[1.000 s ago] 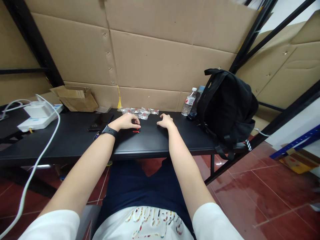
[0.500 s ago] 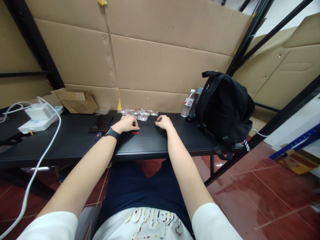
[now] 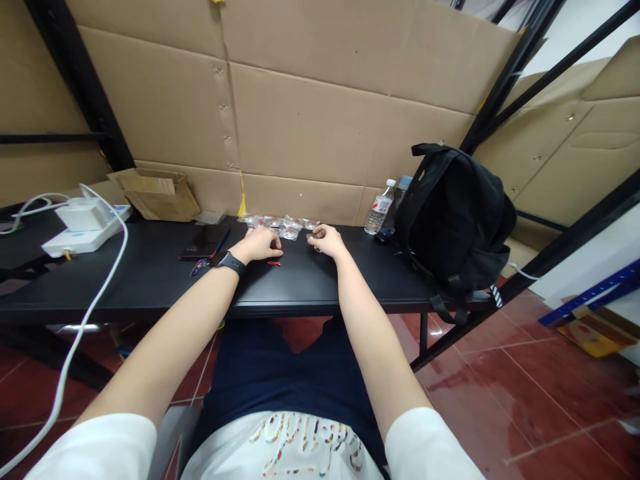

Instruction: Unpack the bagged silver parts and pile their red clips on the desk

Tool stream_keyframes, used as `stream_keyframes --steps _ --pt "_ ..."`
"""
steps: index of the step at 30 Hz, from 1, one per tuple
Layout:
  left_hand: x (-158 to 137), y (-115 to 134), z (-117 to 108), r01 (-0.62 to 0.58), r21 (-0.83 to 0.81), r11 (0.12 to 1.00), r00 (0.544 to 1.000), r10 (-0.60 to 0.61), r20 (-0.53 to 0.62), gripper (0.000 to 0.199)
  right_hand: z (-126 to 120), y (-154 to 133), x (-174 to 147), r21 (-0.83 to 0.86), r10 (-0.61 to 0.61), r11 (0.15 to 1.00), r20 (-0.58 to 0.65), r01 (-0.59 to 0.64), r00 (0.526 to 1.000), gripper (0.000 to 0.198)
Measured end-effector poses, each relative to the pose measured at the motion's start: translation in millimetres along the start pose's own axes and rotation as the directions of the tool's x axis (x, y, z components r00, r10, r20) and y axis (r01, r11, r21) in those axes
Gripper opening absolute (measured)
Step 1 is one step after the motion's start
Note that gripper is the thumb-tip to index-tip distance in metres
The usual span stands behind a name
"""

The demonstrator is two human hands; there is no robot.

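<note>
On the black table, my left hand (image 3: 263,245) rests with its fingers curled and the tips pressed together; whatever they hold, if anything, is hidden. Just in front of those fingertips lies a small red loop-like piece (image 3: 274,263). My right hand (image 3: 328,239) is a short way to the right, thumb and fingers closed around something small and greyish, too small to name. Behind both hands stretches a row of clear plastic packets (image 3: 290,231) with red bits inside. A dark watch (image 3: 231,263) is on my left wrist.
To the left are a dark phone-like slab (image 3: 204,241), an open cardboard box (image 3: 163,195) and a white power strip (image 3: 85,230) with a cable. Water bottles (image 3: 380,208) and a black backpack (image 3: 453,223) stand on the right. A cardboard wall (image 3: 300,127) closes the back.
The view has shifted slightly. My right hand's fingers have changed position, and something small and greyish now shows at them. My left hand stays beside the red piece.
</note>
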State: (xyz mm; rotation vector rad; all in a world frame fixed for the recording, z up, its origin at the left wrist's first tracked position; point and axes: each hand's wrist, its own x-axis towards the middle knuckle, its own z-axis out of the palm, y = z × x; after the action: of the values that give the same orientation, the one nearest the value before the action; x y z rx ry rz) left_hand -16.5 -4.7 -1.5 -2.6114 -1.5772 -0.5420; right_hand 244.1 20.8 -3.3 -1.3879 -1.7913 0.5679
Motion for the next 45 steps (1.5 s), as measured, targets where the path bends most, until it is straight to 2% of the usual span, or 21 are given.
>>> stream_keyframes --steps 8,16,24,30,37,42,45 --pt "2 2 5 -0.034 -0.03 0.999 0.999 0.034 0.003 0.02 7 -7 -3 0.039 -0.175 0.984 0.071 0.173 0.982 0.033" --pt "4 1 11 -0.029 -0.065 0.997 0.999 0.03 0.019 0.019 8 -12 -7 0.066 -0.186 0.981 0.099 0.18 0.978 0.033" --pt "3 10 10 -0.085 -0.132 0.988 0.996 0.089 0.021 0.021 9 -11 -6 0.053 -0.209 0.978 0.12 0.204 0.971 0.032" --pt "1 20 6 -0.163 -0.283 0.945 0.987 0.157 -0.043 0.026 10 -9 -6 0.041 -0.233 0.972 0.189 0.23 0.954 0.033" --pt "3 20 4 -0.165 -0.328 0.93 0.983 0.128 -0.133 0.022 15 -7 -6 0.013 -0.23 0.971 0.354 0.24 0.907 0.036" --pt "2 19 5 -0.175 -0.353 0.919 0.978 0.12 -0.172 0.022 18 -6 -5 0.035 -0.262 0.963 0.344 0.267 0.901 0.034" --pt "3 22 6 -0.175 -0.422 0.89 0.974 0.093 -0.208 0.023 19 -11 -7 0.127 -0.29 0.957 0.339 0.262 0.895 0.034"
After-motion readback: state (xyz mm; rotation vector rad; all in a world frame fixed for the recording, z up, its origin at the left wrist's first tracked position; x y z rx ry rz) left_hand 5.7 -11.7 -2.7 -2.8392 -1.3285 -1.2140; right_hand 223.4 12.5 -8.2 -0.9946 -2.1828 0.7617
